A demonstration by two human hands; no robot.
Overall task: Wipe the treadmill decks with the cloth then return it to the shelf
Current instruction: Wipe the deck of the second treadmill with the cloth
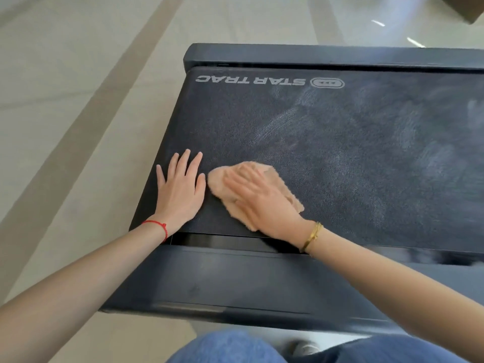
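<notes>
cloth [277, 179] peach | belt [340, 142] black, grey smears | floor [65, 87] beige, striped

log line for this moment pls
left hand: flat on black treadmill belt | right hand: pressing peach fluffy cloth on belt | step: wiping

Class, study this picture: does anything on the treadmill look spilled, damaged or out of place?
Nothing spilled or broken. The only oddity is pale, streaky smears across the dark belt, beyond the cloth under the right hand.
</notes>
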